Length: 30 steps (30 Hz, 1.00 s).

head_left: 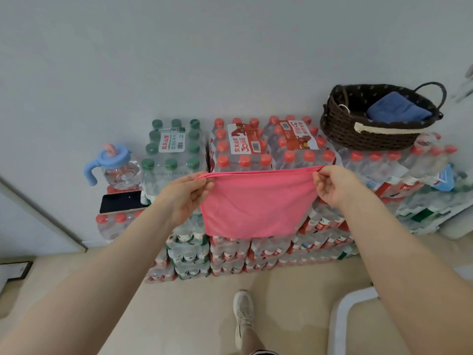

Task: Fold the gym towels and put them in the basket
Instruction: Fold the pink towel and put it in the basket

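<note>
A pink towel point(256, 203) hangs doubled in the air in front of the stacked water bottle packs. My left hand point(183, 194) pinches its upper left corner and my right hand point(332, 187) pinches its upper right corner, holding the top edge taut. A dark brown woven basket point(358, 131) stands on the bottle packs at the far right. Inside it lies a folded blue towel point(398, 108).
Shrink-wrapped packs of red-capped bottles point(256, 149) and green-capped bottles point(171, 149) form a low wall against the grey wall. A blue-handled jug point(115, 165) and a phone point(121, 201) sit on the left packs. A white stool point(358, 324) stands at the lower right, and my shoe point(243, 313) is on the floor.
</note>
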Available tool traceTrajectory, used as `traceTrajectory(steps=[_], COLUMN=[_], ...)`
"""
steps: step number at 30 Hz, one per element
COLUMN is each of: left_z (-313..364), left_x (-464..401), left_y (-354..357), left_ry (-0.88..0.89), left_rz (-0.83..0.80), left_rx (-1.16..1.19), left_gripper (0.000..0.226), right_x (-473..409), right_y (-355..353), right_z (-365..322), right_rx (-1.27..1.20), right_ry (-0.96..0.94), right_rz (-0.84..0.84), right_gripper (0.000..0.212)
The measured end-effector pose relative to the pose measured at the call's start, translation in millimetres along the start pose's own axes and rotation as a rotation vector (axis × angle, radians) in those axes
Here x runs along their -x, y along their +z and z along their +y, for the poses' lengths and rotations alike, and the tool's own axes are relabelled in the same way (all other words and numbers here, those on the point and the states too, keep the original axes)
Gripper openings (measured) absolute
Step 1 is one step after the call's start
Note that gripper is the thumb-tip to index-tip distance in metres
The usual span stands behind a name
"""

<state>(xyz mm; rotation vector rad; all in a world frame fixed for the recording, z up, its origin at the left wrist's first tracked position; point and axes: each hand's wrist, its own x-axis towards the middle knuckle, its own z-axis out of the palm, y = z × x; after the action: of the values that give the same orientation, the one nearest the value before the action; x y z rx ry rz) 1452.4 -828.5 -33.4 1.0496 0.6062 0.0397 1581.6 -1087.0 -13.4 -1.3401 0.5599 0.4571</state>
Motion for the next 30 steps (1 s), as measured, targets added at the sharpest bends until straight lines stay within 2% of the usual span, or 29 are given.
traceTrajectory(steps=[10, 14, 19, 22, 24, 27, 29, 30], left_z=[72.0, 87.6, 100.5, 109.3, 116.4, 123.1, 121.3, 117.1], left_x=[-117.8, -164.5, -212.5, -237.1, -254.0, -272.1, -273.3, -271.9], left_y=[50.9, 66.3, 77.5, 81.9, 86.2, 90.8, 91.2, 88.9], left_ry=[0.096, 0.108, 0.107, 0.122, 0.146, 0.154, 0.176, 0.178], left_rz=[0.138, 0.176, 0.216, 0.276, 0.302, 0.317, 0.306, 0.302], left_rx=[0.047, 0.065, 0.031, -0.117, -0.175, -0.206, -0.273, -0.314], left_gripper=[0.015, 0.018, 0.016, 0.021, 0.024, 0.019, 0.014, 0.023], right_x=[-85.2, -131.4, -187.7, -215.3, -231.4, -241.6, -245.8, -244.0], right_y=[53.6, 69.1, 87.5, 99.4, 108.7, 125.6, 128.8, 127.3], right_z=[-104.3, -127.5, -143.7, -148.8, -153.1, -151.7, -141.6, -134.7], right_rx=[0.175, 0.233, 0.261, 0.254, 0.218, 0.159, 0.259, 0.334], right_ry=[-0.054, -0.123, -0.175, -0.220, -0.272, -0.313, -0.339, -0.383], right_rz=[-0.249, -0.161, -0.005, 0.051, 0.088, 0.004, -0.052, -0.061], right_gripper=[0.010, 0.012, 0.026, 0.031, 0.029, 0.010, 0.042, 0.054])
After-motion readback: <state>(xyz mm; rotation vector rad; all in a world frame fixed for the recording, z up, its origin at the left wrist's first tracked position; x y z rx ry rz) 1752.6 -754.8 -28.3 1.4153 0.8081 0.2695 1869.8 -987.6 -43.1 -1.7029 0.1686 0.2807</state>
